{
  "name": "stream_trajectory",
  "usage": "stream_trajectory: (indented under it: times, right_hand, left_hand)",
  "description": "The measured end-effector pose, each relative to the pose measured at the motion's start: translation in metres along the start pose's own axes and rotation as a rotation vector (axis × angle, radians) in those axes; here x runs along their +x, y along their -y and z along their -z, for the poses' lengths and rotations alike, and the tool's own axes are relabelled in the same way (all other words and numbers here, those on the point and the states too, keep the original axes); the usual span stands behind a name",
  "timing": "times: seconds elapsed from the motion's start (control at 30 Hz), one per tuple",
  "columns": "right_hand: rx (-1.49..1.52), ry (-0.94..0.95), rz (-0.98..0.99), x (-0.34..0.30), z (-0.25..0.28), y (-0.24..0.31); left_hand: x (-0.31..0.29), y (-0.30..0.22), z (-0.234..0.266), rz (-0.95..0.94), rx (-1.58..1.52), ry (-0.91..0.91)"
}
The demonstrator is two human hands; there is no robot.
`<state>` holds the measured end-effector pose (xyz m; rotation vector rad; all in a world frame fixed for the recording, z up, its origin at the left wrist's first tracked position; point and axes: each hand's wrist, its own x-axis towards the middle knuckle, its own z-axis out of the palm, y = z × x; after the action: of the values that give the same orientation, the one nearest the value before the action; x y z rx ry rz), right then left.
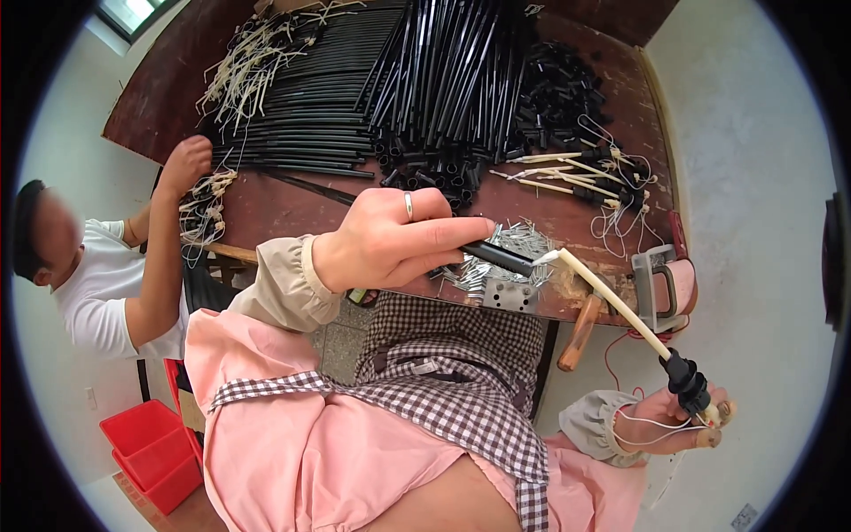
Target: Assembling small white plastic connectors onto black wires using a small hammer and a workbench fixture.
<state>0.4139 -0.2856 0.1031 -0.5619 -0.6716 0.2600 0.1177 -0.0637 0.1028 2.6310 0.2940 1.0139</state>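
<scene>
Left hand [381, 238] gripping tube [499, 257], right hand [654, 424] apparently holding fitting [687, 381]

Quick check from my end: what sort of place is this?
Probably a small assembly workshop: black rods lie in bulk on a bench, loose metal pins are heaped near its edge, and a co-worker is at the same bench.

The red-brown counter [292, 217] carries black rods [452, 75] at far centre, black sleeves [567, 89] far right, wired cream tubes [567, 168] right, silvery pins [525, 238] and a metal block [511, 296] near.
</scene>
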Motion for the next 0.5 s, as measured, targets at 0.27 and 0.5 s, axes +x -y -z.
stream_trajectory:
  times: [0.27,0.5]
  right_hand:
    - [0.163,-0.057,0.009,0.001,0.010,0.011]
    - [-0.351,0.203,-0.310,0.006,-0.002,0.008]
  left_hand:
    - [0.010,-0.008,-0.009,-0.012,-0.030,-0.016]
    - [0.023,-0.067,-0.013,-0.125,0.037,0.289]
